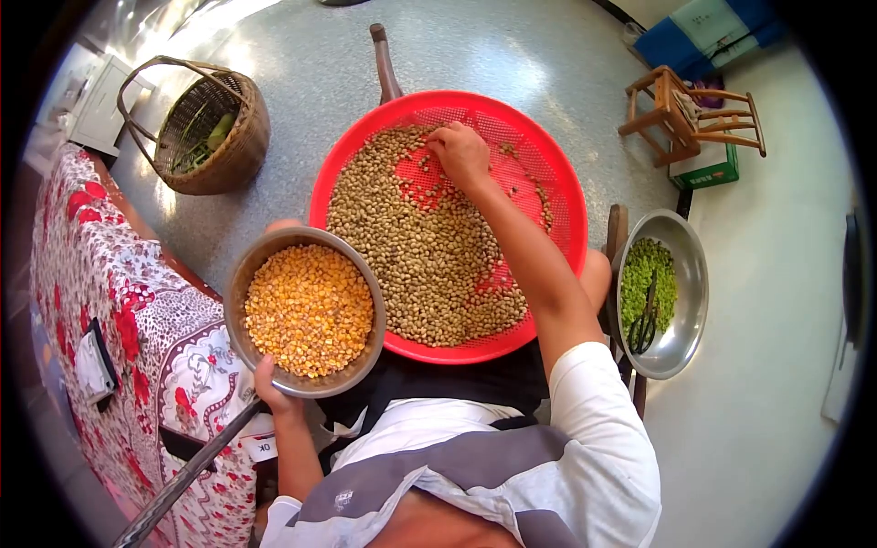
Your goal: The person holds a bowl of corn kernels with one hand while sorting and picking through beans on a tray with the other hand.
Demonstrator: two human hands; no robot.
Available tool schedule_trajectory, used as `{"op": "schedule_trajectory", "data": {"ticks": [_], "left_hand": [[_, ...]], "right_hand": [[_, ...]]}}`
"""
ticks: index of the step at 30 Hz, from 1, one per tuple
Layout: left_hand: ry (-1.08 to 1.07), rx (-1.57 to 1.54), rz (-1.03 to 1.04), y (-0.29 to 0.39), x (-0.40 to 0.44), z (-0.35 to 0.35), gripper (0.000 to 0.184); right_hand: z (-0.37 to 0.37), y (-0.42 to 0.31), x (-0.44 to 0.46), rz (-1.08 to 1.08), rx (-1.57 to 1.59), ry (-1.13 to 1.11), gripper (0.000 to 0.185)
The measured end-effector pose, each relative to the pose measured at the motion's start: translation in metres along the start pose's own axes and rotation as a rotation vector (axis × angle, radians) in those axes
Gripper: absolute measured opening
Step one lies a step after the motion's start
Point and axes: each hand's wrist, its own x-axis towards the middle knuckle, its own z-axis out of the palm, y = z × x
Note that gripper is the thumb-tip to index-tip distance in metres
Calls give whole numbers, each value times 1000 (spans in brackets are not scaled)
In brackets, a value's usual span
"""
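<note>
A round red sieve tray (571,196) lies across my lap, spread with pale brown beans (416,247). My right hand (457,151) reaches over its far part, fingers bent together at the edge of the beans; whatever they may pinch is too small to make out. At the tray's left, my left hand (274,388) grips the near rim of a metal bowl (239,315) filled with yellow-orange corn kernels (309,309). The bowl sits level beside the tray's left edge, and the fingers beneath it are hidden.
A wicker basket (215,137) with green vegetables stands at the upper left. A floral-covered table (119,320) is on the left. To the right, a steel basin (690,274) holds chopped greens and scissors (645,320). A wooden chair (671,114) stands at the upper right.
</note>
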Motion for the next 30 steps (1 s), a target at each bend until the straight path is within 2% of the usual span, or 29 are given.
{"op": "schedule_trajectory", "data": {"ticks": [7, 9, 10, 12, 13, 15, 18, 28, 30], "left_hand": [[-7, -5, -36, -7, 7, -16, 66], [-21, -56, -36, -4, 7, -11, 64], [-26, -56, -37, -3, 7, -9, 64], [-30, -44, -37, -2, 7, -6, 64], [-33, -46, -37, -1, 6, -4, 64], [-31, -37, -23, 1, 4, 1, 64], [-26, -29, -33, 3, 2, 4, 64], [-30, -8, -24, 2, 3, -1, 64], [-12, 2, -28, 1, 4, -3, 65]], "right_hand": [[-6, 5, -23, -27, 22, 19, 16], [-17, 2, -32, 190, 255, -149, 19], [-19, 6, -34, 192, 253, -145, 19], [-25, 10, -37, 578, 1088, -352, 18], [-28, 9, -40, 577, 1086, -348, 18], [-33, 3, -50, 746, 1476, -383, 17], [-36, 2, -56, 818, 1580, -396, 18], [-43, -5, -70, 857, 1713, -391, 18], [-45, -7, -74, 724, 1433, -437, 17]]}}
